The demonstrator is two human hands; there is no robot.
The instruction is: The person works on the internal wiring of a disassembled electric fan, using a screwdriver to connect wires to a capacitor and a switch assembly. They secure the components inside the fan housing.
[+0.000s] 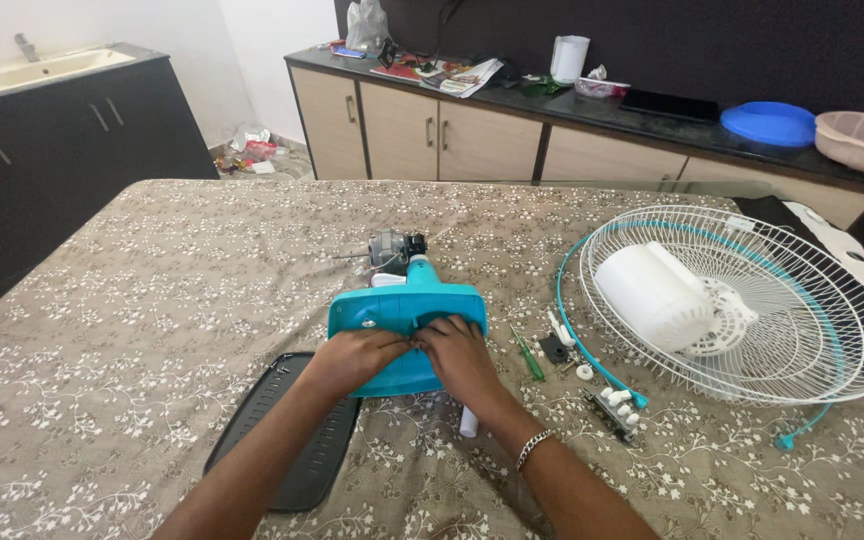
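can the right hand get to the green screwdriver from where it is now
Probably yes. The right hand rests on the teal fan base, and the green screwdriver lies on the tablecloth just beside it on its right, with nothing between them. The small black part sits beyond it.

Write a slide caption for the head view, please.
Both hands press on a teal fan base beside a white fan guard.

Fan base (pixel 407 315): smooth teal plastic with a slight sheen, bare metal motor (pixel 392 247) at its far end. Cover plate (pixel 287 430): matt black plastic, ribbed. Fan guard (pixel 752 300): glossy white coated wire around a smooth white plastic housing (pixel 652 295). Worktop (pixel 152 300): matt woven cloth with a floral print. Bracelet (pixel 534 446): shiny metal.
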